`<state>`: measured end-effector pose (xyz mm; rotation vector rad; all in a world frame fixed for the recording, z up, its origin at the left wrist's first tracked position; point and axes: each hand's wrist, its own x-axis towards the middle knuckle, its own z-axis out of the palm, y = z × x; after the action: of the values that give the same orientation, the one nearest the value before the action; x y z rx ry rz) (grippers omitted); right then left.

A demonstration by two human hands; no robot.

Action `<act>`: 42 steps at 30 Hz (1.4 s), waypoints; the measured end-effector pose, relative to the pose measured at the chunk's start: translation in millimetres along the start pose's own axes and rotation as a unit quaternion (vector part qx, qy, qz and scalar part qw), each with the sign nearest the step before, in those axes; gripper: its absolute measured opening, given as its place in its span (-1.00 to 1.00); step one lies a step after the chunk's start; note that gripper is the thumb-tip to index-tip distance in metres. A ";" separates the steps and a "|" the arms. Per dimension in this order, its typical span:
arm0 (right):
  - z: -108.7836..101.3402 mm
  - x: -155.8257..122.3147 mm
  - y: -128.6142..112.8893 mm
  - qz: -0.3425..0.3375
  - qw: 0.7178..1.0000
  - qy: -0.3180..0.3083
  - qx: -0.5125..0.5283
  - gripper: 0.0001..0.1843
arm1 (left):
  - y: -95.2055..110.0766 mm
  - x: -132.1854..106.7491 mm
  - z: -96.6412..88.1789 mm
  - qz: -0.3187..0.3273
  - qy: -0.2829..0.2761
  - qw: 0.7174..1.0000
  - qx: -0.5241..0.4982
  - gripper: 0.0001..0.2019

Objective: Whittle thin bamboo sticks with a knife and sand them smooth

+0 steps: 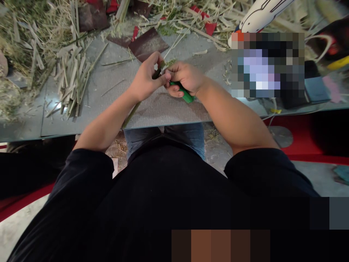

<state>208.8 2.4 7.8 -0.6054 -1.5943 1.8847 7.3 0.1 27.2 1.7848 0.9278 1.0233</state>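
My left hand (145, 78) is closed around the top of a long thin bamboo strip (131, 115) that runs down and to the left past my wrist. My right hand (185, 78) is closed on a tool with a green handle (185, 94), most likely a knife, whose blade meets the strip's upper end between my two thumbs. Both hands touch each other above a grey mat (163, 105) on the table.
A pile of cut bamboo strips (72, 80) lies at the left of the table. Shavings and red scraps (209, 27) litter the far side. Dark brown sheets (148, 43) lie behind my hands. A blue box (316, 89) sits at the right.
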 end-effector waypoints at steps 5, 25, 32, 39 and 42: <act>-5.5 2.7 3.9 -0.005 0.999 -0.036 0.000 -0.30 | 7.7 -3.7 1.1 -0.020 -0.013 1.000 -0.013 -0.33; 1.8 1.8 0.4 0.019 0.999 0.040 -0.024 -0.39 | -20.0 -0.4 -2.7 0.016 0.029 0.998 0.061 -0.48; -1.6 0.8 -2.5 0.079 0.996 0.033 -0.014 -0.39 | -28.3 0.4 -3.2 0.014 -0.004 0.999 0.050 -0.51; 8.5 2.6 -4.8 0.060 0.994 0.094 0.002 -0.45 | -47.7 8.8 -0.8 0.064 0.026 0.994 0.083 -0.50; 13.9 6.1 -5.0 0.031 0.989 0.145 0.003 -0.50 | -54.5 13.5 -2.6 0.077 0.056 0.990 0.100 -0.49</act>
<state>195.7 -2.8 15.4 -0.8910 -1.3949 1.7516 0.4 32.3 -18.4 2.0082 1.0038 1.1715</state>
